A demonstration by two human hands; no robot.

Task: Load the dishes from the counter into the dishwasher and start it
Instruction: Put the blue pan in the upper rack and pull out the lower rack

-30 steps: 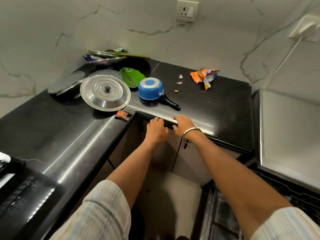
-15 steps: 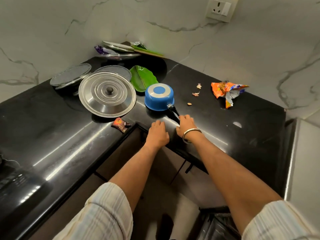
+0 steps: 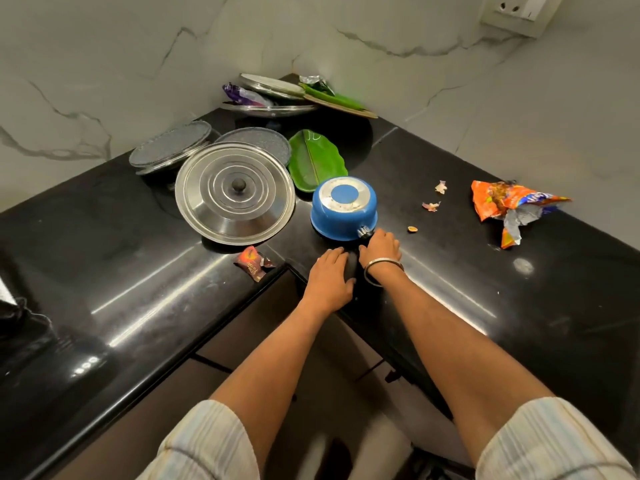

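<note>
Fingers [image 3: 375, 241] of the right hand [image 3: 380, 249] curl over the upturned blue saucepan's [image 3: 343, 209] handle at the counter [image 3: 450, 271] edge, left hand [image 3: 329, 277] lying loose beside it (lid [image 3: 234, 192], plates [image 3: 277, 93] all wait), so loading has barely begun.

A home kitchen: black stone counter [image 3: 450, 258], marble walls (socket [image 3: 516, 10] above), steel lid [image 3: 235, 194].

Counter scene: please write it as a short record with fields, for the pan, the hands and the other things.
pan: blue pan, upside down on the black counter
right hand: right hand on the pan's handle
left hand: left hand beside the handle; contact unclear
lid: steel lid, left of pan
green plate: leaf plate, behind pan
litter: orange packet, right; small wrapper, near edge
</note>
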